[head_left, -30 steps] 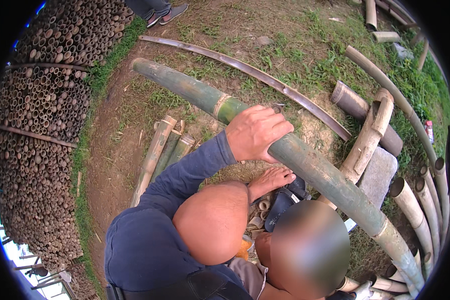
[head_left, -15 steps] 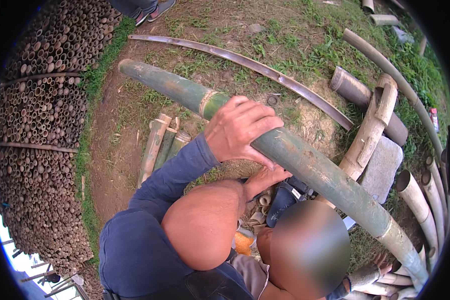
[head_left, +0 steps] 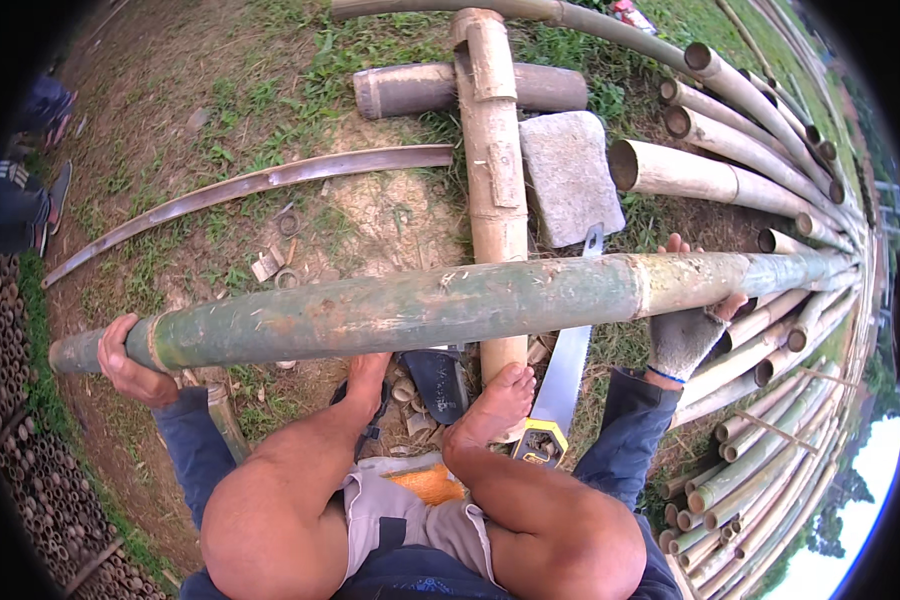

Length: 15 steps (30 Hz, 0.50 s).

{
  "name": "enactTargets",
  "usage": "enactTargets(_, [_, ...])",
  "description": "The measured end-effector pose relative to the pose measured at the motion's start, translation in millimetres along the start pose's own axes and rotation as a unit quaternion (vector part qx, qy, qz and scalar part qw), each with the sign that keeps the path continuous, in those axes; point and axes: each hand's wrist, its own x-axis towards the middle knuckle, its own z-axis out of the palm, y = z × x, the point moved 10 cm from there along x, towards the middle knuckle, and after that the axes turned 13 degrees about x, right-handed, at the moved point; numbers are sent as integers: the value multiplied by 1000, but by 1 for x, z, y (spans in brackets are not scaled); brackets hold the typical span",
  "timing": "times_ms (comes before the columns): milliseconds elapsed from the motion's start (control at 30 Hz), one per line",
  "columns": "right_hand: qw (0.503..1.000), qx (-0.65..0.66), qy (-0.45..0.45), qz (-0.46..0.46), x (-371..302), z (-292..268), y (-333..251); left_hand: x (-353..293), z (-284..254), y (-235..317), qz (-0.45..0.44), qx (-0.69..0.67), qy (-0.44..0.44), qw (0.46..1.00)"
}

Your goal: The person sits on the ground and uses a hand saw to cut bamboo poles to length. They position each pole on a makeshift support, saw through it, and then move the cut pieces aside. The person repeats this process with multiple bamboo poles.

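Observation:
A long, thick green bamboo pole spans the view from left to right, in front of my bent knees. My left hand is closed round it close to its left end. My right hand, in a grey knitted glove with bare fingertips, grips the pole from below on the right. Under the pole lies a notched bamboo piece, resting across a darker bamboo log. My bare foot presses on its near end. A handsaw with a yellow and black handle lies beside it, partly hidden by the pole.
A flat grey stone lies beyond the saw. Several bamboo poles fan out at the right, with more stacked below. A split bamboo strip curves over the ground at far left. Another person's legs stand at the left edge.
My view has swung to the right. The pole now lies nearly level across it. My left hand has moved toward the pole's left end; my right hand now grips its right part.

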Motion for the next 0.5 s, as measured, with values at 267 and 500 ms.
enactTargets(267, [1000,11,-14,-17,6,-1,5,-19,9,50,-131,-107,-33,985])
enactTargets(500, [998,43,11,-39,2,2,7,-225,136,314,-471,-361,-572,566])
